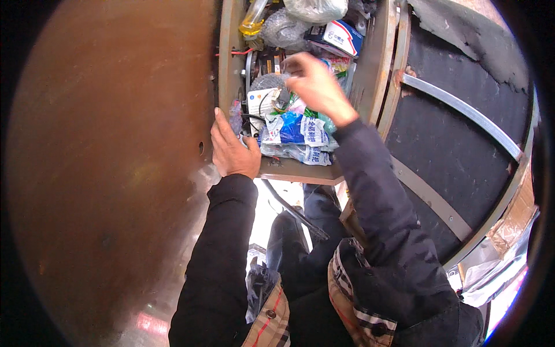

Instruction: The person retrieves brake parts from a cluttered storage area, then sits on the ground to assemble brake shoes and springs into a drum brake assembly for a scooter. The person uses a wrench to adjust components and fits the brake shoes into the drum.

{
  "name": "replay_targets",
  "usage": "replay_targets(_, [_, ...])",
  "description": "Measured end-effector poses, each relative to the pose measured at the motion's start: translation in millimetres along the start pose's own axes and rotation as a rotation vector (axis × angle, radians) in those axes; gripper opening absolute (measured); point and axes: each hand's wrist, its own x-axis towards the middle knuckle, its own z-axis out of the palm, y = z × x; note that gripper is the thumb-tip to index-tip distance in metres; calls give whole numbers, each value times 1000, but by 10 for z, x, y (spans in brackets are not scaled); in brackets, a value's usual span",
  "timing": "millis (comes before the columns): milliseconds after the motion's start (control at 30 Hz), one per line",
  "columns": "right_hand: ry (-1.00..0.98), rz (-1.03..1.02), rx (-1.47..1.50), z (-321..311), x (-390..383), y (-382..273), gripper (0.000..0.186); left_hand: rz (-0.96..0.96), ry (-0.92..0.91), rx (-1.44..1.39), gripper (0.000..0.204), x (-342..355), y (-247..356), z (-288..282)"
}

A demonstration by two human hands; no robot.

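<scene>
A pulled-out metal drawer (300,171), packed with small goods, lies in front of me. My left hand (236,149) is on its near left corner, fingers stretched along the side and thumb over the rim. Over the contents hovers my right hand (319,88), its bent fingers smeared by motion; whether they hold anything cannot be made out. Below them lie a bubble-wrapped item (269,82), a white card (262,103) with a thin black cable, and blue-and-white plastic packets (296,128) at the near end.
Farther back in the drawer are a yellow-tipped clear tool handle (252,26), a blue-and-white box (337,38) and a clear plastic bag (315,8). A brown metal surface (115,144) spans the left. At right stands a black panel (457,139) with metal strips. A black hose (295,213) hangs below.
</scene>
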Motion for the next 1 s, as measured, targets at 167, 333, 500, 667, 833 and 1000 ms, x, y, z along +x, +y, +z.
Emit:
replay_targets(167, [-381,13,-449,668,360,446,78,-17,-6,-2,94,18,0,18])
replay_targets(333, [-328,-41,-501,659,218,715,75,1,-4,6,92,67,-10,29])
replay_targets(500, [-266,-223,-516,569,179,560,63,26,-4,13,93,116,5,26])
replay_targets(667, [-304,-206,-400,396,-9,331,51,9,-10,-26,94,72,9,18])
replay_targets(833, [-124,-215,-493,185,-510,42,35,9,12,-85,93,37,-10,44])
replay_targets(1000, [-80,-160,-446,31,-1029,-231,42,51,25,-59,94,49,-22,37])
